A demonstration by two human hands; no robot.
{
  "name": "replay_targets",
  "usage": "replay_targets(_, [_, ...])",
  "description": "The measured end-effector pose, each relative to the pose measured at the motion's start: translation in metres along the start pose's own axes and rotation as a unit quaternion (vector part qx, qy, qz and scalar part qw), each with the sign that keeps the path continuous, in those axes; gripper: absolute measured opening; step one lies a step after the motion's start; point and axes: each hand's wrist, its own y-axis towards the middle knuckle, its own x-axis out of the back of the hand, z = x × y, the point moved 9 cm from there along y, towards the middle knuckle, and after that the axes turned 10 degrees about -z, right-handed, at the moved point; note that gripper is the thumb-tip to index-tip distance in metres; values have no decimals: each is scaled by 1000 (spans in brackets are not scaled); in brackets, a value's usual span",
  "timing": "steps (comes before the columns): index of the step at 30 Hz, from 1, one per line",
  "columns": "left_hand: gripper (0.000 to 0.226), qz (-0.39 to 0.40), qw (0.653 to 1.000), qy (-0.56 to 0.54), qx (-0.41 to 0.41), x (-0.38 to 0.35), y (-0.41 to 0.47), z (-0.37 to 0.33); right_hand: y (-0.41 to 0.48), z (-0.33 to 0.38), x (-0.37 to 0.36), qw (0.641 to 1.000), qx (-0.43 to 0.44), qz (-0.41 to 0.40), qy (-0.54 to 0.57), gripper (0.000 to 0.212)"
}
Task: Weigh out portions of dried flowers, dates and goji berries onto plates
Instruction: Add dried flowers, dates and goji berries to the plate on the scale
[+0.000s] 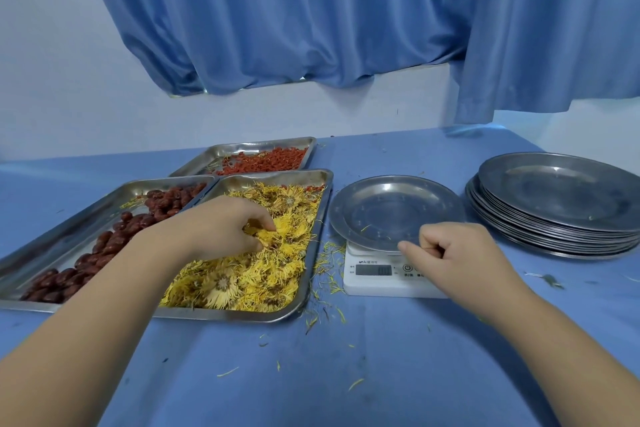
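Observation:
Three steel trays sit at the left. The near right tray (313, 267) holds yellow dried flowers (249, 277), the left one dark red dates (114, 239), the far one orange goji berries (270, 159). My left hand (214, 229) is in the flower tray, its fingers curled around a clump of flowers. A bare steel plate (394, 211) lies on a white kitchen scale (377, 274). My right hand (457, 260) rests over the scale's front right, fingers curled into a fist with nothing seen in it, touching the plate's near rim.
A stack of several steel plates (561, 204) stands at the right. Loose yellow petals (325, 288) are scattered over the blue tablecloth (346, 374) between tray and scale. A blue curtain (311, 10) hangs behind the table.

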Motion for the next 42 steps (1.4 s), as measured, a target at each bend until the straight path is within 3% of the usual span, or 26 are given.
replay_targets(6, [7,-97,993,-62,7,23,-3,12,1,2,1,1000,4,-3,1,55])
replay_targets(16, [16,-172,959,-225,21,46,-1,5,2,0,2,1000,2,-12,-8,54])
replay_targets(25, [19,-153,955,-252,-40,27,53,-73,11,-17,31,995,-39,-87,13,54])
replay_targets(31, [12,-121,960,-249,-44,-16,104,-114,10,-19,23,997,-37,-64,-7,53])
replay_targets(36, [33,-61,977,-197,-46,-44,118,-129,11,-27,25,996,-53,-71,4,52])
replay_targets(42, [43,-73,957,-278,-25,-27,104,-118,10,-25,19,997,-53,-57,6,52])
